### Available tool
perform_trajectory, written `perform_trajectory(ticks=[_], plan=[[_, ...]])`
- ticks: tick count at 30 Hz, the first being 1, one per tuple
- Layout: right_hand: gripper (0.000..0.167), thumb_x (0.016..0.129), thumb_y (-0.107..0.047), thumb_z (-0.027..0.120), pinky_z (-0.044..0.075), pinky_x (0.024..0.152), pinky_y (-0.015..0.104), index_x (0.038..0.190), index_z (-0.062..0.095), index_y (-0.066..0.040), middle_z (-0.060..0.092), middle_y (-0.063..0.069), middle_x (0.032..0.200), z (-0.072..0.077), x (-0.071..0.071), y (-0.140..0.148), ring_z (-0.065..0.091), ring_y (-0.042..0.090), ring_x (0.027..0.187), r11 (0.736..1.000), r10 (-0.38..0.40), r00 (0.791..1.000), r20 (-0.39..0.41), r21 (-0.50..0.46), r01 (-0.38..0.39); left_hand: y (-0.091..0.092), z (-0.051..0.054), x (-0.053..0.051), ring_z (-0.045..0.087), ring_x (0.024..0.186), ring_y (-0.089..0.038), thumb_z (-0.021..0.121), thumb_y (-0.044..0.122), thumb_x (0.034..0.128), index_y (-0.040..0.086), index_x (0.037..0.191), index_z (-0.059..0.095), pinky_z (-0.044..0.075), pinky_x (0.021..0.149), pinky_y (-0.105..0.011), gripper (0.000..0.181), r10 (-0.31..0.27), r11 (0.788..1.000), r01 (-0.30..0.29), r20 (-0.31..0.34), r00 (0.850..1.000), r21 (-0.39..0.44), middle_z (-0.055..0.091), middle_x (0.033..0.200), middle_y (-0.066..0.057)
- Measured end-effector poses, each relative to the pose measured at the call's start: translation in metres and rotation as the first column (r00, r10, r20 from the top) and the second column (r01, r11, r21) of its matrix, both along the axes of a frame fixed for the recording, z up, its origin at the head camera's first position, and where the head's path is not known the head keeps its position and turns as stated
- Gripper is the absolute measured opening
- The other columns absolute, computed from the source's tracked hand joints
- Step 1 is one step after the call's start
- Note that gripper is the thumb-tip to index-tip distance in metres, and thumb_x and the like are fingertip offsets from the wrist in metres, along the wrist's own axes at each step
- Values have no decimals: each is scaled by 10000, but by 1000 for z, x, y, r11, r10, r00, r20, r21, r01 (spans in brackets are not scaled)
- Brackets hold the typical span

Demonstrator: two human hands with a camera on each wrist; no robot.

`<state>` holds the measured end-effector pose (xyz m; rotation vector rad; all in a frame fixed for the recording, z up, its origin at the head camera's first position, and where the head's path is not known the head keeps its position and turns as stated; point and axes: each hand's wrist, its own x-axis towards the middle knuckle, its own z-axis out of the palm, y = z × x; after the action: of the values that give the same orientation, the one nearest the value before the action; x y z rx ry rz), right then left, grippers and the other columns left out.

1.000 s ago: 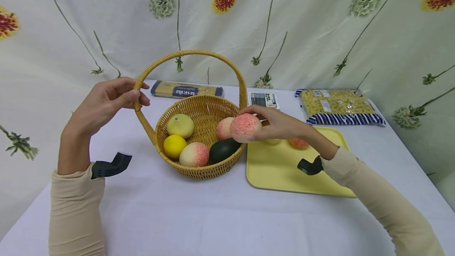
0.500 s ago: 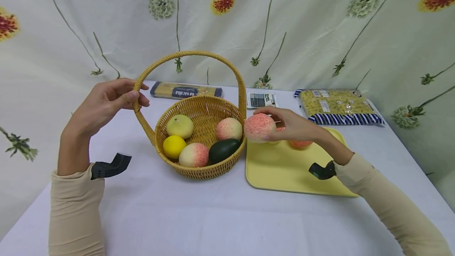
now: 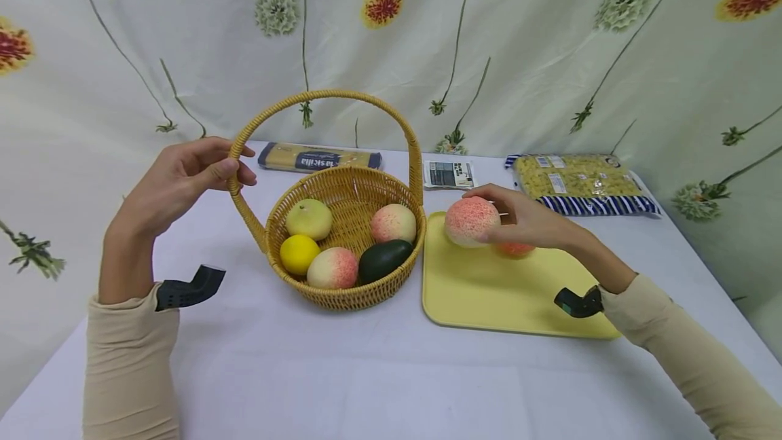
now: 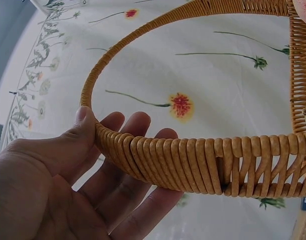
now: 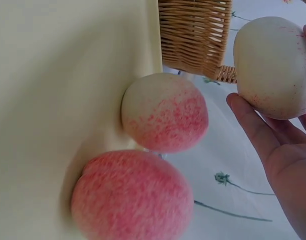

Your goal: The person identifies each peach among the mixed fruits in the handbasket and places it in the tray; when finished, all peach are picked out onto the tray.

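My left hand (image 3: 174,185) grips the left side of the wicker basket's handle (image 4: 177,162), thumb on one side and fingers on the other. In the basket (image 3: 348,301) lie a pale green round fruit (image 3: 309,220), a lemon (image 3: 299,254), a peach (image 3: 332,268), another peach (image 3: 394,224) and a dark green avocado-like fruit (image 3: 385,260). With thumb and fingers my right hand (image 3: 534,223) holds a pink-and-cream peach (image 3: 472,221) above the yellow tray (image 3: 489,307). Two more peaches, one paler (image 5: 165,112) and one pinker (image 5: 133,197), rest on the tray.
Behind the basket lies a pasta packet (image 3: 319,157). A small white-and-black packet (image 3: 449,174) sits behind the tray, and a large bag of pasta (image 3: 583,182) is at the back right. Flowered cloth (image 3: 519,53) hangs behind the white table (image 3: 366,379).
My right hand has moved right with the peach, from over the basket's right rim to over the tray. My left hand stays on the handle.
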<state>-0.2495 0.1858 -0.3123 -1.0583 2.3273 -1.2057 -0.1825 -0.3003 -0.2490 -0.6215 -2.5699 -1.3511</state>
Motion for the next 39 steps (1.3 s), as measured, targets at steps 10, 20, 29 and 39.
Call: perform_trajectory(ticks=[10, 20, 29, 39], plan=[[558, 887, -161, 659, 502, 919, 289, 1387, 415, -124, 506, 77, 1332, -8, 8, 28, 548, 248, 1140, 997, -73, 997, 4, 15, 72, 0, -1, -1, 670, 819, -161, 515, 100, 989, 29, 1216, 572, 541, 771, -176, 245, -1, 1000, 1, 6, 1000, 4, 703, 913, -97], [570, 893, -141, 662, 519, 877, 300, 1400, 403, -123, 514, 87, 1323, -10, 12, 44, 557, 160, 1125, 991, -136, 991, 1, 13, 136, -1, -1, -1, 662, 818, -164, 515, 92, 987, 29, 1213, 574, 541, 768, -178, 242, -6, 1000, 6, 6, 1000, 8, 701, 924, -124], [590, 903, -137, 654, 505, 891, 245, 1416, 370, -71, 490, 128, 1349, -10, 14, 55, 525, 143, 1144, 981, -190, 982, -4, 28, 190, 0, -1, -1, 663, 818, -159, 516, 93, 987, 32, 1218, 574, 538, 766, -172, 246, 3, 1000, -3, 2, 1000, -1, 700, 924, -120], [588, 907, -141, 645, 495, 893, 216, 1420, 367, -71, 494, 111, 1343, -11, 15, 66, 520, 119, 1141, 974, -223, 974, -23, 31, 224, 0, -1, -1, 661, 817, -150, 515, 102, 988, 34, 1219, 576, 531, 759, -165, 248, 15, 1000, -15, 4, 1000, -5, 710, 907, -52]])
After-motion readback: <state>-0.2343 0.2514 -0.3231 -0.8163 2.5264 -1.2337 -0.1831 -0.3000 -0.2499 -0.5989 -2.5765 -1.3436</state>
